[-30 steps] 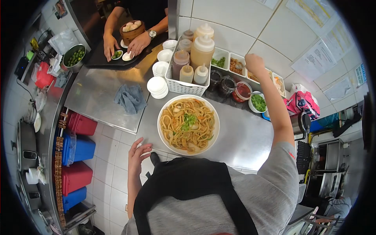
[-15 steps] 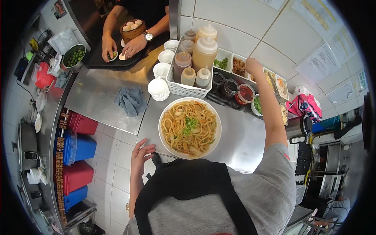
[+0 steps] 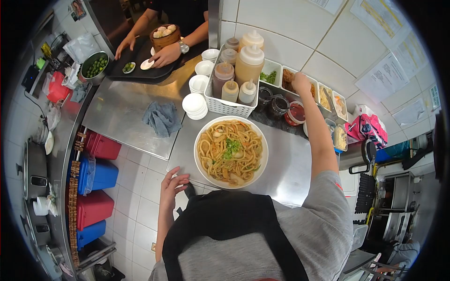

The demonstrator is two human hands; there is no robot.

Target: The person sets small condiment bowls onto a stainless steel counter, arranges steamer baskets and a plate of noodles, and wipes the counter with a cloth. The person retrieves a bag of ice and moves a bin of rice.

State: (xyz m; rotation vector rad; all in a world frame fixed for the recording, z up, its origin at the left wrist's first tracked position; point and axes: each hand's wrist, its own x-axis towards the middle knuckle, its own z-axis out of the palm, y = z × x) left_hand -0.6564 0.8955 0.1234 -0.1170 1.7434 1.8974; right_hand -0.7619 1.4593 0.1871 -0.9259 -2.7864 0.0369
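Note:
My right hand (image 3: 301, 83) reaches over the containers by the wall, its fingers at the one with brown topping (image 3: 287, 77); what the fingers hold, if anything, is hidden. My left hand (image 3: 173, 187) hangs near the counter's front edge with its fingers apart and nothing in it. Between my arms, a white bowl (image 3: 263, 165) of thick noodles (image 3: 216, 159), topped with chopped green onion (image 3: 231, 148), rests on the steel counter. Beyond the bowl are dark jars (image 3: 277, 107) and a jar of red sauce (image 3: 295, 114).
A white basket (image 3: 229, 107) of squeeze bottles stands behind the bowl, beside stacked white dishes (image 3: 195, 104). A blue-grey cloth (image 3: 161, 119) lies left. Across the counter, a person's hands (image 3: 166, 55) are over a black tray (image 3: 112, 70) near a bamboo steamer (image 3: 165, 41).
My right hand has shifted slightly left and down, still at the brown topping. The other person's hand has moved off the small green dish. The whole view has shifted a little.

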